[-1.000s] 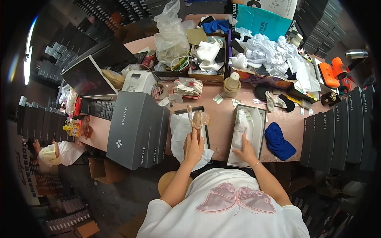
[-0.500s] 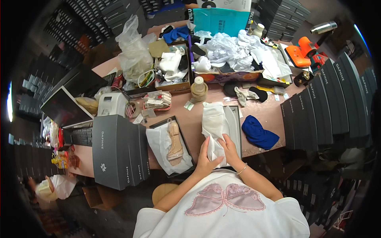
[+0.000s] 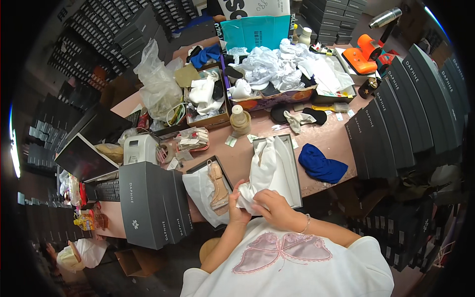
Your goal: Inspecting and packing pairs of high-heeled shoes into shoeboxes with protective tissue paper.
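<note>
1. Head view: both hands at the near end of the open grey shoe box (image 3: 297,171) on the pink tabletop (image 3: 341,141), working the white wrapping tissue (image 3: 267,166) that fills it.
2. Left hand (image 3: 238,210): fingers pinched on the tissue's near-left corner, just beside the beige sandal (image 3: 217,185) lying in the box lid (image 3: 198,168).
3. Right hand (image 3: 277,208): fingers curled over the tissue's lower edge, grasping a fold, beaded bracelet at the wrist.
4. Tissue and box between the lid with the sandal on the left and the blue cloth (image 3: 319,166) on the right; stacked grey boxes (image 3: 148,203) farther left.
5. Doing this step well, as judged: keep the pinch light to avoid tearing the thin paper, draw both corners evenly, press the folds flat against the box walls, keep the sandal clear of the paper's edge.
6. Against half a second ago: both hands remain on the same tissue at the box's near end, left hand now a little closer to the lid; head shifted, box and sandal unmoved on the tabletop.
7. Against one second ago: left hand gone from the lid's tissue over to the box.
</note>
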The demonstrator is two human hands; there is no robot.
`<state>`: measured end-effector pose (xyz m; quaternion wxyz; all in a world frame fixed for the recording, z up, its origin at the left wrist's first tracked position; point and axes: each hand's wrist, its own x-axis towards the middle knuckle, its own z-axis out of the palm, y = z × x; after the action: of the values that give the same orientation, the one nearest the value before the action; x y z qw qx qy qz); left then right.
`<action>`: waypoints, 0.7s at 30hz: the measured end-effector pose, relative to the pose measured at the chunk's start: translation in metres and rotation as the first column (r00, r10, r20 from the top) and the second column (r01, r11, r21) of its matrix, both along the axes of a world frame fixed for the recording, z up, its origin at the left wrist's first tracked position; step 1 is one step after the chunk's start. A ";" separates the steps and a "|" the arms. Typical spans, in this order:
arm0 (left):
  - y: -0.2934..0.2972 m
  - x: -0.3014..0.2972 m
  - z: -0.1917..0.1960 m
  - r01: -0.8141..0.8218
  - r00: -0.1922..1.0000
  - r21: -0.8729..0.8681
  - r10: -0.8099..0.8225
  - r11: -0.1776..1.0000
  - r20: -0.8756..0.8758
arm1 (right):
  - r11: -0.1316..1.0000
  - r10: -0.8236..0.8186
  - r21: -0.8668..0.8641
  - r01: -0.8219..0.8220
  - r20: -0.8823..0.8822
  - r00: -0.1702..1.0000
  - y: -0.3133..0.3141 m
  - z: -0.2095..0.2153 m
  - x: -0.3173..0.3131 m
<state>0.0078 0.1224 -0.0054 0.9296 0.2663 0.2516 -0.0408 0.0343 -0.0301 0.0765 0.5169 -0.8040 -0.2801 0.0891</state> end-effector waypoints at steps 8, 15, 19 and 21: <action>0.044 -0.007 -0.004 0.172 0.981 -0.107 -0.160 0.979 0.107 | 0.946 -0.324 0.063 0.318 0.133 0.937 -0.075 0.054 0.064; 0.057 0.009 0.030 0.243 0.963 -0.141 -0.220 0.960 0.157 | 0.939 0.251 -0.237 -0.248 -0.017 0.968 -0.080 0.047 0.104; 0.053 0.009 0.005 0.246 0.968 0.114 -0.250 0.963 0.020 | 0.992 -0.038 -0.122 0.033 -0.035 0.999 -0.097 0.019 0.071; 0.048 0.009 -0.007 0.210 0.977 0.200 -0.212 0.957 -0.012 | 0.982 -0.190 -0.046 0.185 -0.161 0.968 -0.106 0.009 0.055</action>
<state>0.0166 0.1701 -0.0127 0.8896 0.3839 0.2201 -0.1131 0.0888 -0.1366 0.0854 0.5319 -0.8247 -0.1575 0.1103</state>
